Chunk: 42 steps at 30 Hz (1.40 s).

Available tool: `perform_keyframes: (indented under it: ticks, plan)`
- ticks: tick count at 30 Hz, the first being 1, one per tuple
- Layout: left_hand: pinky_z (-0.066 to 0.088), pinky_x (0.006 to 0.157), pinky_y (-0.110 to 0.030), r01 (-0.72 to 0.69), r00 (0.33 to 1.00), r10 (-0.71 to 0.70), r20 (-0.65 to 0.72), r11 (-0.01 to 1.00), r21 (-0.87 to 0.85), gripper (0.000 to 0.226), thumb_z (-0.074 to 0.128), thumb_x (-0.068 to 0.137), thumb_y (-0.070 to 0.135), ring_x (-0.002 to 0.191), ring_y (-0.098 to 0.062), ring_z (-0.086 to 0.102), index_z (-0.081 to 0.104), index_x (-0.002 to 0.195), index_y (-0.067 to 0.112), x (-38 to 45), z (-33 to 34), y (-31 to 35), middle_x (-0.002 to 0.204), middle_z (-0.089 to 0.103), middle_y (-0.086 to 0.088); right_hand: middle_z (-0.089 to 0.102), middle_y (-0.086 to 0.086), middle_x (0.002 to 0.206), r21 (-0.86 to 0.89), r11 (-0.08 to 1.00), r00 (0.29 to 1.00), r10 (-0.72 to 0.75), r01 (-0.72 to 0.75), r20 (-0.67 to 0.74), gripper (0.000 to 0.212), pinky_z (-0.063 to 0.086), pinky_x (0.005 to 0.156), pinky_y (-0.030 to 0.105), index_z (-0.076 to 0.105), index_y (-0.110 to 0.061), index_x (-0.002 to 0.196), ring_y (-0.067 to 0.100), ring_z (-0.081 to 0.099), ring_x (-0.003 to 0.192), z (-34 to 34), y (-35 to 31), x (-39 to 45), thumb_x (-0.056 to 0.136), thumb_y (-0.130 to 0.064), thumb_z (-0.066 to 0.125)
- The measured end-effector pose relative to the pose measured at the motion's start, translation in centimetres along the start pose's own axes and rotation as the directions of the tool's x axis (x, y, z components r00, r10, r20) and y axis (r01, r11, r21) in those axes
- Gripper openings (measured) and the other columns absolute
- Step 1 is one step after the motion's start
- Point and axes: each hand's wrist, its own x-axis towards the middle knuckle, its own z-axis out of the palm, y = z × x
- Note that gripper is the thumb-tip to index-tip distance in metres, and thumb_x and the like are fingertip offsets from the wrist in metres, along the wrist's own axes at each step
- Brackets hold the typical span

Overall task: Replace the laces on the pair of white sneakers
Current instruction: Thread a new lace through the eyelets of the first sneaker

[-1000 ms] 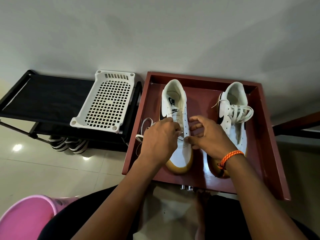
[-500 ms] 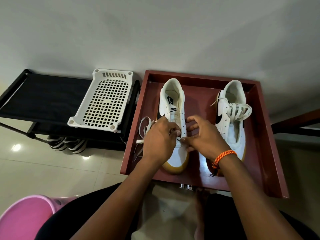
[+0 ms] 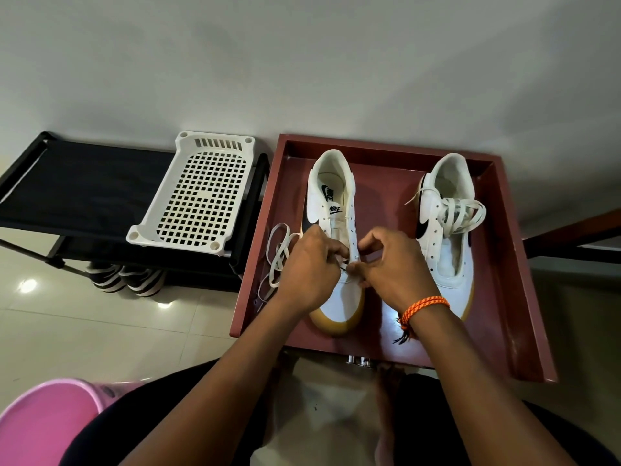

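Two white leather sneakers with gum soles sit in one dark red wooden tray (image 3: 524,297). The left sneaker (image 3: 339,196), in the tray's left half, is unlaced; both hands work at its lowest eyelets. The left hand (image 3: 311,267) and right hand (image 3: 395,267) each pinch one loose white lace (image 3: 277,257), which trails toward the tray's left wall. Threading looks just begun; next, likely feeding the tip through. The right sneaker (image 3: 447,230), in the tray's right half, is loosely laced.
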Motion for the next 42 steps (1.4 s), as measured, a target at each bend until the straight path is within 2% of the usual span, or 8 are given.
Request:
perform_keyframes:
  ticks: [8, 19, 23, 28, 31, 35, 39, 42]
  plan:
    - [0.042, 0.074, -0.027, -0.090, 0.992, 0.094, 0.085, 0.995, -0.052, 0.012, 0.083, 0.091, 0.029, 0.089, -0.004, 0.054, 0.083, 0.100, 0.020, 0.0, -1.3, -0.2, 0.095, 0.051, 0.009, 0.070, -0.009, 0.075, -0.275, 0.950, 0.978, -0.180, 0.146, -0.102, 0.018, 0.059, 0.067, 0.038, 0.074, -0.022, 0.071, 0.013, 0.067, 0.070, -0.1, -1.0, -0.3, 0.081, -0.016, 0.088]
    - [0.055, 0.087, -0.039, -0.013, 0.999, 0.012, 0.034, 1.000, 0.015, 0.029, 0.087, 0.083, 0.049, 0.103, -0.014, 0.059, 0.077, 0.103, 0.031, -0.5, -1.6, 0.0, 0.106, 0.054, 0.008, 0.060, 0.002, 0.106, -0.347, 0.934, 0.995, -0.096, 0.080, -0.029, 0.014, 0.046, 0.080, 0.035, 0.059, -0.015, 0.089, 0.025, 0.062, 0.096, -0.5, -1.3, -0.2, 0.101, -0.007, 0.057]
    - [0.057, 0.086, -0.041, 0.003, 0.999, -0.004, 0.032, 0.999, 0.037, 0.026, 0.088, 0.083, 0.048, 0.105, -0.014, 0.058, 0.074, 0.097, 0.031, -0.6, -1.7, 0.2, 0.108, 0.056, 0.009, 0.077, 0.008, 0.092, 0.223, 0.974, 0.986, 0.062, -0.027, -0.154, 0.016, 0.048, 0.050, 0.023, 0.050, -0.005, 0.100, 0.016, 0.073, 0.062, -2.5, -1.2, 1.0, 0.110, -0.004, 0.038]
    - [0.055, 0.083, -0.038, -0.008, 1.000, 0.006, 0.029, 0.998, 0.055, 0.026, 0.088, 0.083, 0.048, 0.105, -0.014, 0.059, 0.074, 0.098, 0.032, -0.5, -1.6, 0.2, 0.109, 0.056, 0.009, 0.050, 0.002, 0.065, 0.655, 0.728, 0.956, 0.293, -0.203, -0.029, 0.026, 0.028, 0.038, 0.018, 0.047, -0.017, 0.087, 0.006, 0.036, 0.037, -3.1, -0.9, 1.7, 0.111, -0.010, 0.039]
    - [0.055, 0.082, -0.038, -0.017, 0.999, 0.016, 0.033, 0.998, 0.055, 0.026, 0.087, 0.083, 0.049, 0.101, -0.014, 0.058, 0.071, 0.097, 0.033, -0.6, -1.6, 0.0, 0.107, 0.056, 0.008, 0.057, -0.001, 0.069, 0.192, 0.976, 0.986, 0.127, -0.104, -0.110, 0.031, 0.041, 0.060, 0.032, 0.059, -0.019, 0.089, 0.015, 0.053, 0.058, -2.2, -0.2, 1.5, 0.106, -0.043, 0.050]
    - [0.057, 0.084, -0.043, -0.042, 0.998, 0.039, 0.043, 0.997, 0.067, 0.033, 0.088, 0.079, 0.051, 0.100, -0.015, 0.057, 0.069, 0.100, 0.034, -0.5, -1.6, -0.2, 0.104, 0.055, 0.008, 0.068, 0.003, 0.085, -0.332, 0.943, 0.995, 0.006, 0.027, 0.097, 0.025, 0.050, 0.073, 0.040, 0.060, -0.020, 0.089, 0.029, 0.064, 0.084, 0.1, -0.2, 0.2, 0.106, -0.038, 0.054]
    - [0.055, 0.084, -0.042, -0.060, 0.998, 0.058, 0.027, 0.995, 0.085, 0.033, 0.088, 0.079, 0.053, 0.098, -0.015, 0.059, 0.071, 0.099, 0.034, -0.4, -1.6, -0.2, 0.101, 0.054, 0.009, 0.056, -0.011, 0.066, 0.095, 0.995, 0.986, -0.056, 0.041, 0.157, 0.026, 0.035, 0.058, 0.028, 0.059, -0.017, 0.080, 0.008, 0.047, 0.058, -0.5, -0.9, 0.8, 0.105, -0.010, 0.054]
    - [0.052, 0.080, -0.037, -0.092, 0.996, 0.092, 0.010, 0.988, 0.120, 0.033, 0.090, 0.078, 0.053, 0.098, -0.016, 0.059, 0.072, 0.099, 0.034, -0.4, -1.7, -0.3, 0.097, 0.054, 0.011, 0.039, -0.006, 0.064, 0.617, 0.786, 0.975, -0.098, -0.047, 0.199, 0.022, 0.027, 0.049, 0.021, 0.056, -0.012, 0.088, 0.007, 0.028, 0.054, -1.8, -2.4, 0.5, 0.108, -0.006, 0.050]
